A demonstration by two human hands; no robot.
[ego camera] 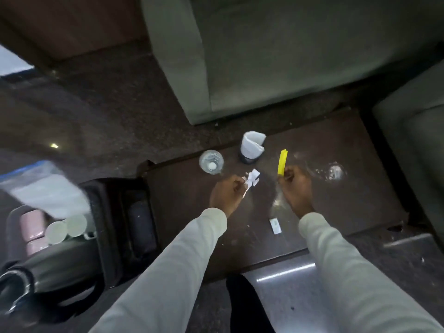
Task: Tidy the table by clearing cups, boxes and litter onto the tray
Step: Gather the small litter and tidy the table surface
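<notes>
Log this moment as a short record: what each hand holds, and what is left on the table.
left hand: pinching white paper scraps
right hand: holding a yellow strip, upright
table: dark, smeared
clear cup: upright, near far edge
napkin holder: white paper inside, right of the cup
small white packet: flat, between the sleeves
tray: cannot tell which item it is

plastic bag [45, 186] motion-blurred; small packet [275, 226] print unreadable; yellow strip [282, 162] base hidden behind fingers [286, 176].
</notes>
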